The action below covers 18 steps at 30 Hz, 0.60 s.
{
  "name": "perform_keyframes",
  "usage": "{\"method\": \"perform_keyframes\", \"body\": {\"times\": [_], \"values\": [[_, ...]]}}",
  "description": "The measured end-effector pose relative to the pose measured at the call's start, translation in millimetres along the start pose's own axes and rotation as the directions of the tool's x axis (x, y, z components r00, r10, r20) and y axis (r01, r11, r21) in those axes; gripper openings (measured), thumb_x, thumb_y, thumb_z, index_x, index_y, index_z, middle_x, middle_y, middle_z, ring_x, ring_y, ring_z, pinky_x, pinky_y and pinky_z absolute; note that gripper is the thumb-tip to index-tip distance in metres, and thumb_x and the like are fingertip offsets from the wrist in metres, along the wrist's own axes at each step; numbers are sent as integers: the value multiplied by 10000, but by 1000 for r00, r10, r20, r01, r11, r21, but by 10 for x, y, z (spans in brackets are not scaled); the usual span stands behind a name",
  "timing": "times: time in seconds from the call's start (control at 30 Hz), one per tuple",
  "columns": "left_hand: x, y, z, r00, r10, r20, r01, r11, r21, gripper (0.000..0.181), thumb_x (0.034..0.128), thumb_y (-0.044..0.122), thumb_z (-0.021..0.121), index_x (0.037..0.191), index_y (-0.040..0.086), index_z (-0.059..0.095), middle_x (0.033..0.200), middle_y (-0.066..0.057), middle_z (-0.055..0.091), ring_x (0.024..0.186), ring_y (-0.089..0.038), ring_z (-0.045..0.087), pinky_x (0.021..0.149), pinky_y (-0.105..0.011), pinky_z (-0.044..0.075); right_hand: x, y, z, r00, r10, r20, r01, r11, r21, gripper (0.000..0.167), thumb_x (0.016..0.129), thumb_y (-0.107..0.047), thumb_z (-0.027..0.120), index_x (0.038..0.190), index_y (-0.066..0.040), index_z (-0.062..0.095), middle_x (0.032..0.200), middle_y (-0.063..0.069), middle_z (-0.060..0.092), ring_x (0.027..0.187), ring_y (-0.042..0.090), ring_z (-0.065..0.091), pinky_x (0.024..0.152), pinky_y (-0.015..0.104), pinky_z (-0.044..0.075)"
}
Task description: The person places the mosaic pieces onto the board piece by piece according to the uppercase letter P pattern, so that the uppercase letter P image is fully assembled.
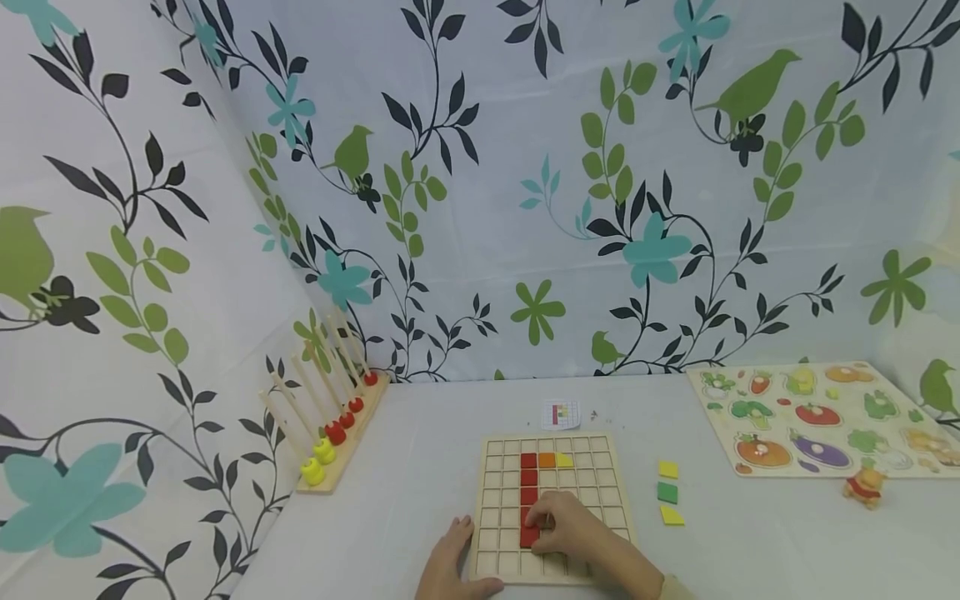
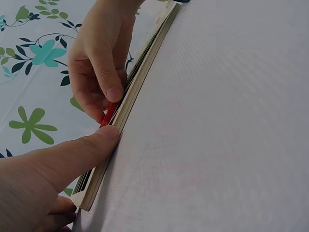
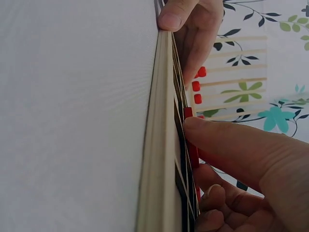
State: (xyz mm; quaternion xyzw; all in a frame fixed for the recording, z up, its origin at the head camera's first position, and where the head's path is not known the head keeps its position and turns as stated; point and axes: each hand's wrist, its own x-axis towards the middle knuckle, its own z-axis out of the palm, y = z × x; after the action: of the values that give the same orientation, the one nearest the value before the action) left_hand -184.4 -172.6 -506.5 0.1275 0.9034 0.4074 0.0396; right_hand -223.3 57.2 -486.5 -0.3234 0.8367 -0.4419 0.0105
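The head view showed the left hand at the near left corner of a wooden grid board, its fingers extended along the left side and its thumb at the front edge, curled round nothing. The right hand reached over the board's lower half, pinching a red tile between thumb and finger at the lower end of a column of red tiles (the fingers hid part of that column). Just right of the column's top lay an orange tile and, beside that, a yellow piece. Beyond the far rim rested a small printed card. Near the board's right side, three loose tiles made a row: yellow, green, yellow. Farther left stood a peg rack carrying red and yellow beads; well to the right lay a vegetable puzzle, with a small figurine at its near edge. A cloth patterned with birds and leaves hung behind the white table.
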Motion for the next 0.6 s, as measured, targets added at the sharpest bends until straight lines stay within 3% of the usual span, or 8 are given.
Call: {"method": "perform_keyframes", "body": {"times": [0.23,0.6], "values": [[5,6,4,1000,-9,9,9,1000,-3,913,664,450,750,1289,-104,379,1344,-254,342,1243,-458,216,965,-619,208,10,-40,14,993,115,20,-115,993,23,189,657,-99,778,812,-116,670,706,-110,505,631,62,445,536,194,427],[12,-4,-3,1000,10,-11,-10,1000,7,905,661,445,752,1282,-104,389,1342,-253,346,1239,-459,225,962,-617,219,31,-42,22,988,150,27,-151,989,10,187,663,-95,777,823,-120,682,715,-111,507,636,69,439,530,201,423]]}}
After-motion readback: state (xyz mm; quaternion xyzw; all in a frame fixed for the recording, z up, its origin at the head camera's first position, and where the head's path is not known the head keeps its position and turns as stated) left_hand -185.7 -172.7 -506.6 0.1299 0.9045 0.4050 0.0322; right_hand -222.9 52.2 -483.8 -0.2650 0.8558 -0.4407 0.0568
